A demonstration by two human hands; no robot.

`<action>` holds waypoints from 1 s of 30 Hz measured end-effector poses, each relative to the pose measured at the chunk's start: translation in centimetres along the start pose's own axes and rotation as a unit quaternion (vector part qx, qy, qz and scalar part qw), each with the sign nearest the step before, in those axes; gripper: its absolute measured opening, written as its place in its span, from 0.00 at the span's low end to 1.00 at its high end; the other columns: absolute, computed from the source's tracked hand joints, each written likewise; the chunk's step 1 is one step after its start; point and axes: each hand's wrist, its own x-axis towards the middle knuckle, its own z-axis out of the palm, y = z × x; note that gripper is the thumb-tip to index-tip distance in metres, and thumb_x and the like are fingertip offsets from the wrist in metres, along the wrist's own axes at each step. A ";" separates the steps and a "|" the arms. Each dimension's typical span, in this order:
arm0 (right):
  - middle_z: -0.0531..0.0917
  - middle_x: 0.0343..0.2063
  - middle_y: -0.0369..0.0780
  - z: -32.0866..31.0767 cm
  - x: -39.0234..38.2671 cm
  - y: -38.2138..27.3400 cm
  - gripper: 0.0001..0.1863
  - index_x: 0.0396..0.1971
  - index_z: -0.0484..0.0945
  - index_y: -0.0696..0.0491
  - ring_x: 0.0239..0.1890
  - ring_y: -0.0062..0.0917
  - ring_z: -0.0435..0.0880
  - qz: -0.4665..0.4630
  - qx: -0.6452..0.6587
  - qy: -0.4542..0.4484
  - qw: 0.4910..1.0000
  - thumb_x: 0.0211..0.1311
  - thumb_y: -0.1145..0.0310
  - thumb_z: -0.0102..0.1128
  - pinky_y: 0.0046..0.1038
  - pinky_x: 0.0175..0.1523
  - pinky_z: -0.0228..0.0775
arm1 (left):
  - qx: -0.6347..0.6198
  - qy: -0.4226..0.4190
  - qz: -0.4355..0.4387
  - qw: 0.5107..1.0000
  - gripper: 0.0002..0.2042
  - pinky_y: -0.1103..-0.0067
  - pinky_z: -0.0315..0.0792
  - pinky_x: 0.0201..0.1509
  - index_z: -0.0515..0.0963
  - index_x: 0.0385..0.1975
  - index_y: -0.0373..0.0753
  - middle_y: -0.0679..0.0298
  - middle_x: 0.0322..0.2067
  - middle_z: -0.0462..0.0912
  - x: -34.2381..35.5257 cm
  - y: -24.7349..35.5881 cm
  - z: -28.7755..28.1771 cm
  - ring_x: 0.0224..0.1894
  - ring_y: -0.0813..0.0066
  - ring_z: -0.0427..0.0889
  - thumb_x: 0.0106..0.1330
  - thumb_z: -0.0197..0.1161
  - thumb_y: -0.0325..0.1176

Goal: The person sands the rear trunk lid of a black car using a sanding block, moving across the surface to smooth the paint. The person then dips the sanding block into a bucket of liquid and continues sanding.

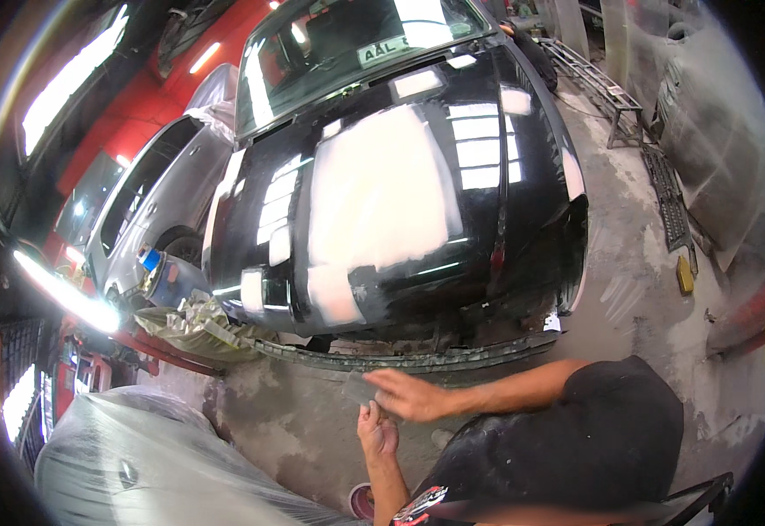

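Note:
In front of the car's nose, my two hands meet at a thin grey flat sheet [358,388], which looks like sandpaper, though its surface is too blurred to be sure. My left hand [380,436] comes up from below and pinches the lower edge of the sheet. Across from the right reaches my right hand [410,394], its fingers stretched out flat against the sheet and slightly blurred. Beyond them stands a black car hood [479,219] with a large whitish sanded or primed area [378,197] and several smaller pale patches around it.
Plastic film covers a rounded form [154,465] at the lower left. A crumpled cover [198,329] and a blue-capped container [172,276] stand by the car's left front. A silver car [159,188] is behind them. On the right floor lie a yellow block [685,275] and a metal frame [597,83].

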 end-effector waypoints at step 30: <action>0.79 0.51 0.48 0.1 -0.9 2.7 0.27 0.57 0.75 0.58 0.54 0.33 0.77 0.205 0.076 -0.030 0.975 0.73 0.51 0.47 0.33 0.60 0.66 | 0.315 0.257 0.135 0.904 0.34 0.68 0.69 0.58 0.66 0.57 0.19 0.42 0.55 0.73 0.9 -2.8 4.4 0.53 0.53 0.76 0.77 0.41 0.53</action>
